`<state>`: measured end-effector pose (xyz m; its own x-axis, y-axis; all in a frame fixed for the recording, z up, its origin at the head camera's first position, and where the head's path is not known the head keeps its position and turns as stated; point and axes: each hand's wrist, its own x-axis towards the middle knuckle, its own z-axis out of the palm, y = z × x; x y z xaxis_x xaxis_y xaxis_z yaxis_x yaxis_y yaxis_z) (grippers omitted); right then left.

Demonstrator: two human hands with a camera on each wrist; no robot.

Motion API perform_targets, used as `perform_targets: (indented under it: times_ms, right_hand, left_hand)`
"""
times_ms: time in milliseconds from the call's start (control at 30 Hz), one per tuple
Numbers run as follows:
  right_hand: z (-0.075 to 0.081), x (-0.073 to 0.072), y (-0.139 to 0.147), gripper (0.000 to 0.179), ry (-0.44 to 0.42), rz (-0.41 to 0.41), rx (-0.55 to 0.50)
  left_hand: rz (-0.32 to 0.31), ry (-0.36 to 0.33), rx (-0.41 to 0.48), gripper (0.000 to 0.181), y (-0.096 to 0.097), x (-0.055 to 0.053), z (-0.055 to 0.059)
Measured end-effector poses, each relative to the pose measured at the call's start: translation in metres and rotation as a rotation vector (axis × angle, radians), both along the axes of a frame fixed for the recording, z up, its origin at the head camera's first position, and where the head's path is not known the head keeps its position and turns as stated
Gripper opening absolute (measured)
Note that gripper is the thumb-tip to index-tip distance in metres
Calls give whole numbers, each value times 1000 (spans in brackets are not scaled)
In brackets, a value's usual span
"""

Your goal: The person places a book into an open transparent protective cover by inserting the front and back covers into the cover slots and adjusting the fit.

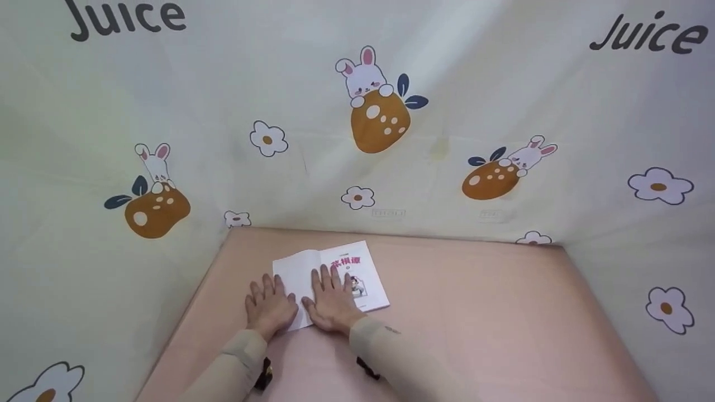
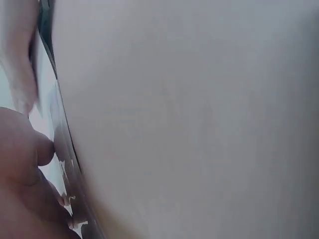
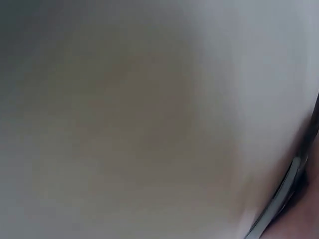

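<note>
An open book lies on the pink tabletop, a blank page at left and a title page with red characters and a small drawing at right. My left hand rests flat over the left page's outer edge, fingers spread and pointing away. Across the inner part of the book my right hand presses with straight fingers, covering some of the title page. In the left wrist view, the left hand shows at the left edge. A pale blurred surface fills most of the right wrist view, with a sliver of skin at lower right.
The pink tabletop extends to the right of the book. A pale curtain printed with rabbits, fruit and flowers stands behind the table and along both sides. Dark straps hang beneath both sleeves.
</note>
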<state>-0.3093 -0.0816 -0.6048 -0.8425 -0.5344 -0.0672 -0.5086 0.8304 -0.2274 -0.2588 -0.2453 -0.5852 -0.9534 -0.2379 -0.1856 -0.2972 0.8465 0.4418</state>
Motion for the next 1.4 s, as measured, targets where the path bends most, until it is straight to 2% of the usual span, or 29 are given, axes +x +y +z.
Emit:
perform_targets:
  times_ms: [233,400,567,667,767,867,933,1033,1100,1133,1200,1300,1400]
  right_hand:
    - [8,10,-14,77,73,-5,135]
    - [12,10,-19,76,79,16,228]
    - [20,9,-14,79,64,53,278]
    - [27,3,-10,79,52,99,261]
    - [34,-8,-4,75,61,130,200]
    - [41,-21,4,69,99,141,140]
    - [38,-32,10,66,150,137,111]
    - [42,-42,22,60,180,98,98]
    - [43,-47,31,55,182,47,90]
    - [50,-46,35,50,161,11,100]
    - [50,-52,44,41,151,-57,95]
    - [48,-57,59,38,100,-172,80]
    - [47,-57,70,38,18,-280,22]
  left_hand:
    - [4,37,-7,77,3,-2,-2]
    - [6,46,-14,76,4,-1,-4]
    - [3,43,6,75,7,-2,-4]
    - [3,34,-1,77,7,-2,-6]
    - [10,51,-36,78,7,-4,-5]
    - [22,73,-78,75,7,-6,0]
    - [21,105,-116,71,10,-7,4]
    - [-16,179,-190,67,17,-10,10]
    - [-63,252,-238,65,24,-13,14]
    - [-87,281,-254,63,28,-15,15]
    - [-139,315,-266,61,37,-18,16]
    - [-215,330,-269,58,53,-21,14]
    - [-274,289,-287,55,69,-20,11]
